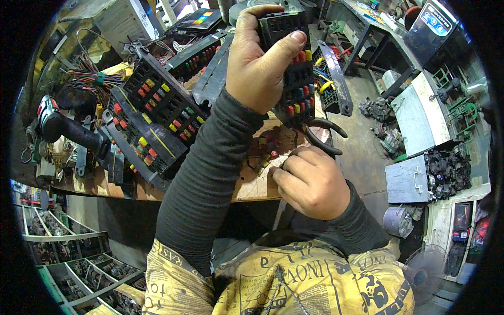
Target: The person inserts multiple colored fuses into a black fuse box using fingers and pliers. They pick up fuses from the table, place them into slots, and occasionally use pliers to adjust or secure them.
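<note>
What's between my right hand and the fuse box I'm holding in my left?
In this view, a tool's curved black handles lie between your right hand and the lower end of the fuse box in your left hand. Whether they actually block the path is unclear from this single view.

Black fuse box (pixel 298 80), red and yellow fuses (pixel 297 108)

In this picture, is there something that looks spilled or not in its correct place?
Yes, slightly: some small red pieces, probably fuses, lie loose on the wooden table near the right hand. Similar ones sit in rows in the black fuse box in the left hand. Damage is too small to judge.
</note>
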